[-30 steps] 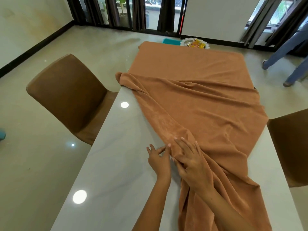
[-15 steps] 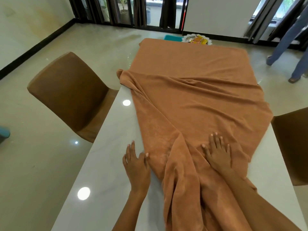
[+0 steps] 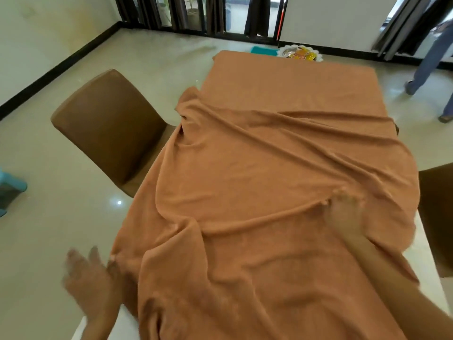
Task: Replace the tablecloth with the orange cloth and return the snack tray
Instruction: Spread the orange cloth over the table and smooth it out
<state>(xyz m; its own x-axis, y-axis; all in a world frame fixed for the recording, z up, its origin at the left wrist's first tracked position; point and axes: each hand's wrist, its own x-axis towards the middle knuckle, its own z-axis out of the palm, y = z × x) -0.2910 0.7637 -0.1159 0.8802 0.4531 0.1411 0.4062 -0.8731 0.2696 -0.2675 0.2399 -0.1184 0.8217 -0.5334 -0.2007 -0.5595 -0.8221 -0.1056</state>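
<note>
Covering most of the white table [image 3: 427, 244], the orange cloth [image 3: 282, 168] lies creased, w/ folds running across. Left hand [image 3: 90, 283]: blurred, fingers spread, thumb side touching the cloth's near-left edge. Right hand [image 3: 345, 212]: flat, fingers spread, pressing the cloth near the rt side. Snack tray [image 3: 300, 53]: on the floor just beyond the far end.

No readable text, label, brand, number or sign anywhere. Nothing printed on the plain orange-brown terry cloth [image 3: 282, 168]; packets on the white scalloped snack tray [image 3: 300, 54] too small to read.
</note>
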